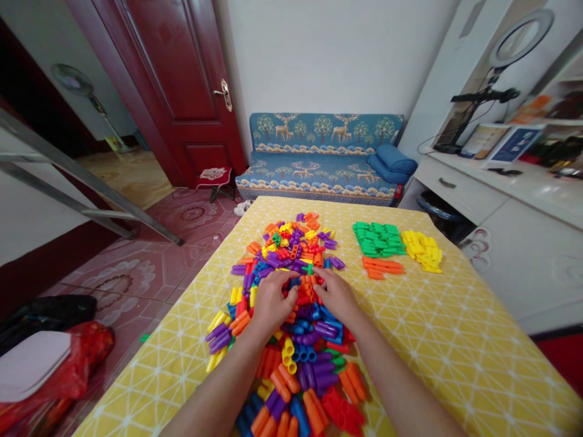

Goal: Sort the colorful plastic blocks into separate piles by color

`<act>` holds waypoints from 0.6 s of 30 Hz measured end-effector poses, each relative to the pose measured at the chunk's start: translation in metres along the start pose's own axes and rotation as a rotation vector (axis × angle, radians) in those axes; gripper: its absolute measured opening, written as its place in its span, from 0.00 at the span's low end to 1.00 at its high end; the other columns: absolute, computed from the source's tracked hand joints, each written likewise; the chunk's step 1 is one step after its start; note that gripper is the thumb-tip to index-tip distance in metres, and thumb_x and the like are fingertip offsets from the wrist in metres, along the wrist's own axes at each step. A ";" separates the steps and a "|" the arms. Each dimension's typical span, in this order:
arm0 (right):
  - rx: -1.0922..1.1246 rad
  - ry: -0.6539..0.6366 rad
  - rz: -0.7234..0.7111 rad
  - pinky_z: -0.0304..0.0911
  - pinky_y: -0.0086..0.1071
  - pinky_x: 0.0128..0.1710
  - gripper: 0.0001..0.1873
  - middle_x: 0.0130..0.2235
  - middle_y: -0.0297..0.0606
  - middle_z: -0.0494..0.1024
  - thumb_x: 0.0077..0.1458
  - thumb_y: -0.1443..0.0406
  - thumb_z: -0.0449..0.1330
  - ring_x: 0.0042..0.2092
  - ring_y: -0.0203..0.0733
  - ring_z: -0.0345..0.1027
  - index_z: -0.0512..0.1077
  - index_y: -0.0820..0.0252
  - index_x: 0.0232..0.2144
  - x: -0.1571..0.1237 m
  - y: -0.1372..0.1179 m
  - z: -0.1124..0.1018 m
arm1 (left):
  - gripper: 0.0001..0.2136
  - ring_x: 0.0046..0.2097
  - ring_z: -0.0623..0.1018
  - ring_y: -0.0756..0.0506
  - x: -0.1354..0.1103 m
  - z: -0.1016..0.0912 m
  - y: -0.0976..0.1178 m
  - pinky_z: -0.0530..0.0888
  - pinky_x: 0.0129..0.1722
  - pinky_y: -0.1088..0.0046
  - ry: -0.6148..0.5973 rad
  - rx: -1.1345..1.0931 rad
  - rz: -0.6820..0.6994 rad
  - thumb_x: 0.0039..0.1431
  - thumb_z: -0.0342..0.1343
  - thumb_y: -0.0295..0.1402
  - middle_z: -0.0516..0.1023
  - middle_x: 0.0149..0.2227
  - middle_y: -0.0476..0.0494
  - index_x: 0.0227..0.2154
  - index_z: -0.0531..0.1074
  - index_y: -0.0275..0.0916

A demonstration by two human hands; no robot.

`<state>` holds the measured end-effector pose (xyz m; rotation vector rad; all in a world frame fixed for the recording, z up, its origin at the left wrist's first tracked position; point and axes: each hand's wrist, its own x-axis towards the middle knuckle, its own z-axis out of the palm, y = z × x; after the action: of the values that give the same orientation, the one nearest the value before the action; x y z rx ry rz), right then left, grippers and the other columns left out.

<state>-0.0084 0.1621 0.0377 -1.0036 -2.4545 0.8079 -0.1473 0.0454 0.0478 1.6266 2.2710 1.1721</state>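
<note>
A long pile of mixed plastic connector blocks (314, 370), made of joined tubes in purple, orange, yellow, blue, red and green, spreads down the table. My left hand (276, 297) rests over the middle of the pile, thumb and fingers apart. Across from it, my right hand (334, 296) reaches in from the right, its bent fingers and thumb apart around orange blocks (308, 291). By the right fingertips sits a small green block (310, 269). Some fingertips are hidden among the blocks, and neither hand visibly lifts a piece.
Sorted groups of green blocks (378, 239), yellow blocks (422, 250) and orange blocks (381, 267) lie at the table's far right. The yellow tablecloth (437, 328) covers the table. Beyond stand a blue sofa (314, 170), a red stool (214, 177) and a metal ladder (82, 200).
</note>
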 end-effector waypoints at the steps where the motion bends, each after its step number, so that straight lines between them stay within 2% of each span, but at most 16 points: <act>1: -0.057 -0.001 -0.003 0.64 0.37 0.44 0.25 0.48 0.46 0.76 0.51 0.68 0.56 0.42 0.45 0.71 0.70 0.59 0.54 0.003 -0.003 0.001 | 0.15 0.49 0.76 0.40 0.000 0.000 0.000 0.71 0.48 0.63 -0.002 0.004 0.003 0.52 0.55 0.27 0.79 0.45 0.45 0.43 0.75 0.42; 3: -0.116 0.003 0.001 0.63 0.36 0.42 0.23 0.45 0.44 0.76 0.48 0.69 0.59 0.41 0.46 0.71 0.74 0.57 0.49 0.007 -0.006 0.003 | 0.16 0.49 0.75 0.41 -0.001 -0.001 -0.001 0.71 0.48 0.63 -0.002 0.003 0.008 0.52 0.55 0.27 0.79 0.46 0.45 0.45 0.75 0.42; 5: -0.077 0.025 0.021 0.63 0.35 0.39 0.17 0.40 0.41 0.77 0.47 0.69 0.60 0.38 0.44 0.71 0.77 0.56 0.41 0.010 -0.007 0.005 | 0.17 0.50 0.75 0.41 -0.001 0.000 -0.002 0.71 0.49 0.63 -0.004 -0.005 0.012 0.53 0.55 0.27 0.79 0.47 0.45 0.47 0.74 0.42; 9: 0.278 0.185 0.041 0.63 0.32 0.32 0.07 0.33 0.36 0.76 0.47 0.65 0.60 0.29 0.37 0.67 0.76 0.57 0.30 0.008 -0.009 0.008 | 0.19 0.50 0.75 0.41 -0.002 0.001 -0.004 0.71 0.49 0.63 -0.013 -0.036 0.014 0.55 0.56 0.31 0.79 0.47 0.45 0.51 0.71 0.43; 12: 0.616 0.297 0.031 0.64 0.31 0.32 0.06 0.31 0.35 0.76 0.47 0.62 0.62 0.30 0.37 0.67 0.73 0.59 0.29 0.002 -0.018 0.009 | 0.19 0.48 0.76 0.41 -0.001 0.001 -0.005 0.71 0.48 0.64 -0.007 -0.089 0.017 0.56 0.58 0.36 0.79 0.47 0.44 0.51 0.71 0.43; 14: 0.765 0.343 0.042 0.65 0.31 0.33 0.08 0.30 0.34 0.75 0.47 0.61 0.63 0.31 0.38 0.68 0.72 0.59 0.30 -0.003 -0.024 0.008 | 0.18 0.45 0.77 0.42 -0.001 0.002 -0.005 0.71 0.46 0.66 -0.007 -0.134 0.031 0.56 0.59 0.37 0.80 0.44 0.43 0.49 0.73 0.42; 16: 0.860 0.359 0.061 0.67 0.31 0.33 0.11 0.32 0.34 0.75 0.48 0.60 0.64 0.33 0.39 0.70 0.71 0.58 0.33 -0.007 -0.028 0.008 | 0.12 0.41 0.78 0.44 -0.001 0.002 -0.004 0.71 0.42 0.69 -0.035 -0.191 0.055 0.57 0.57 0.36 0.81 0.39 0.45 0.44 0.75 0.41; 18: 0.935 0.322 0.095 0.68 0.32 0.33 0.14 0.34 0.35 0.75 0.47 0.58 0.65 0.35 0.40 0.71 0.71 0.57 0.36 -0.010 -0.029 0.009 | 0.08 0.35 0.77 0.45 0.000 0.001 -0.003 0.71 0.38 0.72 -0.065 -0.254 0.074 0.60 0.53 0.33 0.80 0.33 0.46 0.36 0.77 0.39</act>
<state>-0.0207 0.1346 0.0478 -0.7793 -1.4691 1.4782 -0.1488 0.0453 0.0449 1.6357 1.9465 1.3396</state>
